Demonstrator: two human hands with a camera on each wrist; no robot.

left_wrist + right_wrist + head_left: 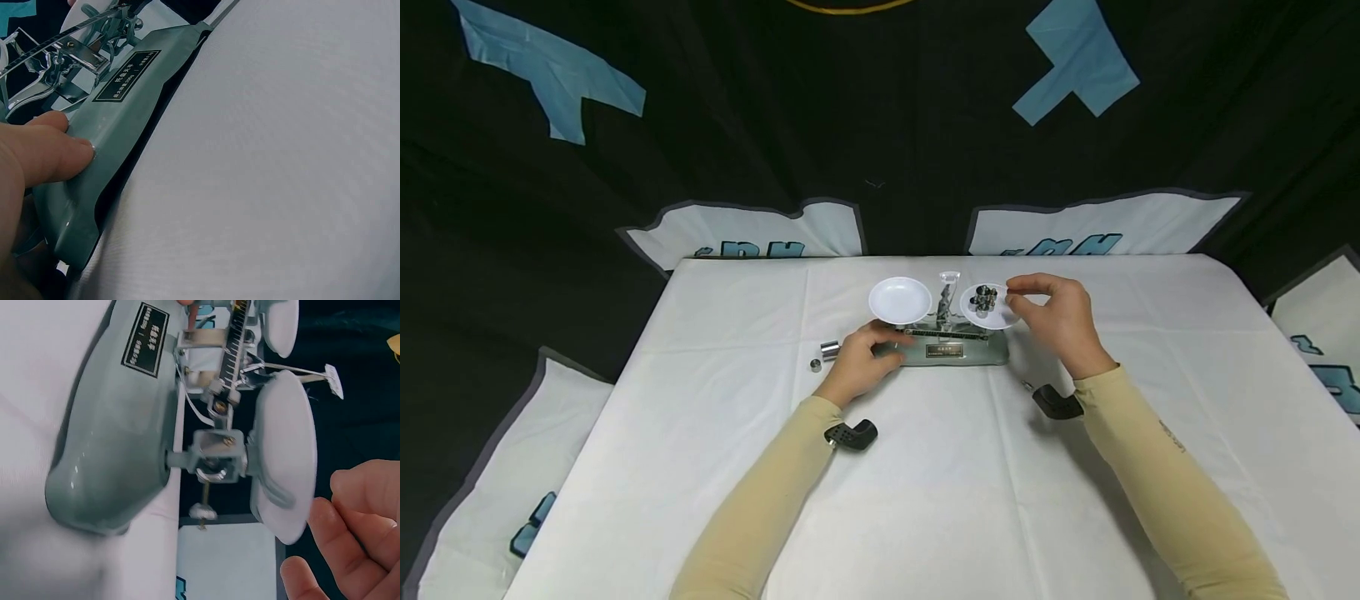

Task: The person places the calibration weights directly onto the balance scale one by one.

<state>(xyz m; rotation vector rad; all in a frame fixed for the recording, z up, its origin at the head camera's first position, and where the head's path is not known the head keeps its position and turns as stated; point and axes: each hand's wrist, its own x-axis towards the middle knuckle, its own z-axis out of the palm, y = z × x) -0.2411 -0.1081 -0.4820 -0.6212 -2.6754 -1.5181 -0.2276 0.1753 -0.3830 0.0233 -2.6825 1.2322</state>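
Observation:
A green balance scale [955, 352] with two white pans stands on the white table. My left hand [865, 360] grips the left end of its base, thumb [72, 156] pressed on the front face and fingers behind. The left pan [900, 300] is bare. On the right pan [1003, 319] stands a cluster of several small metal weights [982, 299]. At that pan's outer rim is my right hand [1058, 312], its thumb and forefinger tips brought close together. Whether a small piece sits between them, I cannot tell. In the right wrist view the fingertips [322, 512] are right at the rim.
Left of the base, a metal cylinder [830, 350] and a small round metal piece [816, 365] are on the white tablecloth [925, 500]. A clear upright piece [950, 277] rises between the pans. Dark cloth [880, 125] hangs behind the table.

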